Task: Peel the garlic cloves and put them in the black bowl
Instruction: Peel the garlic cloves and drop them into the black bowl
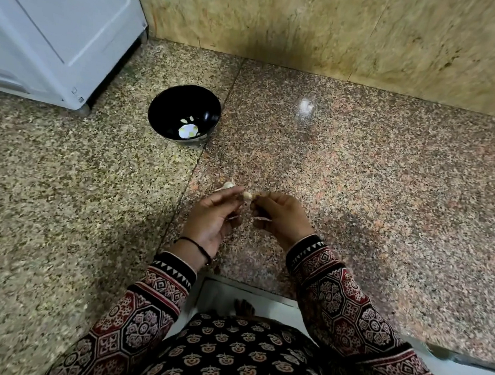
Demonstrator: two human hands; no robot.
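A small garlic clove (pixel 247 195) is held between both hands above the granite counter. My left hand (pixel 213 217) pinches it from the left and my right hand (pixel 282 218) pinches it from the right, fingertips almost meeting. Bits of pale skin (pixel 263 219) hang below my right fingers. Another piece of garlic (pixel 227 185) lies on the counter just beyond my left fingertips. The black bowl (pixel 157 109) stands further back on the left, with a few peeled cloves (pixel 190 119) and a bright reflection in its bottom.
A white appliance (pixel 56 26) fills the back left corner, close to the bowl. A yellowish stone wall (pixel 346 30) runs along the back. The speckled granite counter (pixel 363 168) stretches right and left; its front edge (pixel 246 282) is at my wrists.
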